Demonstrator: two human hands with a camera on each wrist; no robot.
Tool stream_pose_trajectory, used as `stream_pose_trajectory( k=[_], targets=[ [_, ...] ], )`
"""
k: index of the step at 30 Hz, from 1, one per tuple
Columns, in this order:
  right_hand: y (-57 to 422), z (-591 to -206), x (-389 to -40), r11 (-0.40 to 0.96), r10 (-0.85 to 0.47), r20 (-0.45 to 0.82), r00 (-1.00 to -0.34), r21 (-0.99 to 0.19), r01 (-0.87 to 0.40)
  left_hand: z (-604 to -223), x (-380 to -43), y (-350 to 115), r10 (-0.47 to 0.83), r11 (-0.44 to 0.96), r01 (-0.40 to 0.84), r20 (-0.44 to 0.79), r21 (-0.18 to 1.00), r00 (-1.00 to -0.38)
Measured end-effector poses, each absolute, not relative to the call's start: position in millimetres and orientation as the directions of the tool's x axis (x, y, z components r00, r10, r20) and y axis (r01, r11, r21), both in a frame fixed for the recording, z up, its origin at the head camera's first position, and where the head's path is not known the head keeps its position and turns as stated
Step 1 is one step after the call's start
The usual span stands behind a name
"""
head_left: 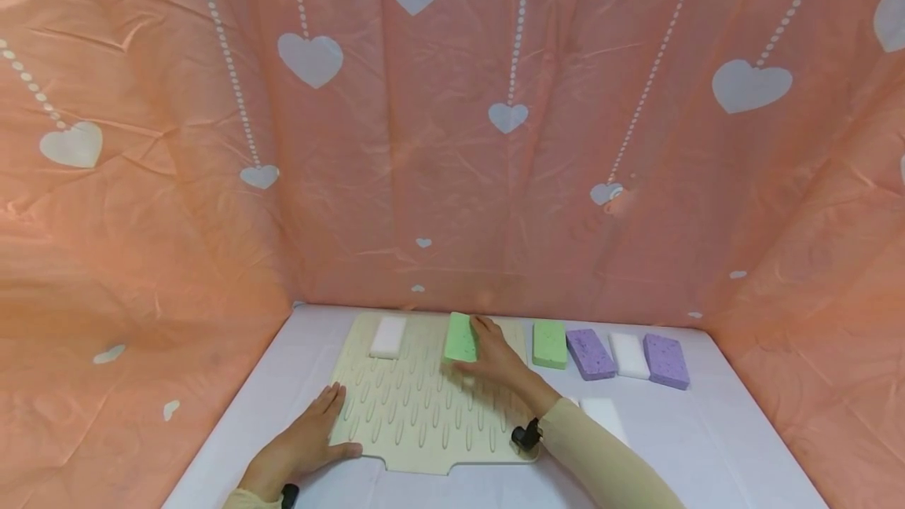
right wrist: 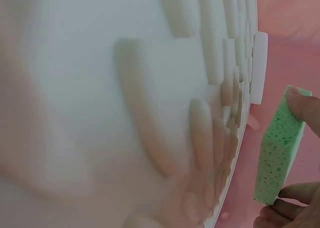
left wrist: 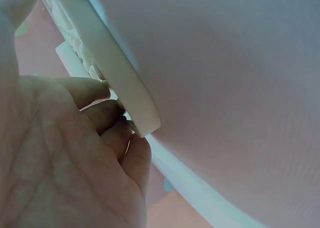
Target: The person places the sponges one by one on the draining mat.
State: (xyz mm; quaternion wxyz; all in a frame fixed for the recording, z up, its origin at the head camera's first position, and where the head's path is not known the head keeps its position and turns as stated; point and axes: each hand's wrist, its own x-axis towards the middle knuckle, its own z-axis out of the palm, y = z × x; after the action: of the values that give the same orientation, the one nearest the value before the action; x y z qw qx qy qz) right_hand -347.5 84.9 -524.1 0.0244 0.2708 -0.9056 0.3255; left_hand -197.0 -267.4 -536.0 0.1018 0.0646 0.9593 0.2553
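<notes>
My right hand pinches a green sponge between thumb and fingers over the far part of a cream ridged board. In the right wrist view the porous green sponge shows clear of the ridges, with the thumb at one end and fingers at the other. A white sponge lies on the board's far left part. My left hand rests at the board's left edge, fingers extended and thumb near the front corner. The left wrist view has its fingertips touching the board's rim.
Right of the board stands a row: a second green sponge, a purple sponge, a white one and another purple one. A white block is partly hidden behind the right forearm. An orange heart-patterned curtain surrounds the white table.
</notes>
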Motion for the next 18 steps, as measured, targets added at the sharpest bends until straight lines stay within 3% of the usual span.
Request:
stream_pose_trajectory(
  k=[18],
  targets=[
    [55, -522, -355, 0.636, -0.474, 0.176, -0.863, -0.609, -0.473, -536, -198, -267, 0.177, 0.863, 0.078, -0.155, 0.5, -0.972]
  ],
)
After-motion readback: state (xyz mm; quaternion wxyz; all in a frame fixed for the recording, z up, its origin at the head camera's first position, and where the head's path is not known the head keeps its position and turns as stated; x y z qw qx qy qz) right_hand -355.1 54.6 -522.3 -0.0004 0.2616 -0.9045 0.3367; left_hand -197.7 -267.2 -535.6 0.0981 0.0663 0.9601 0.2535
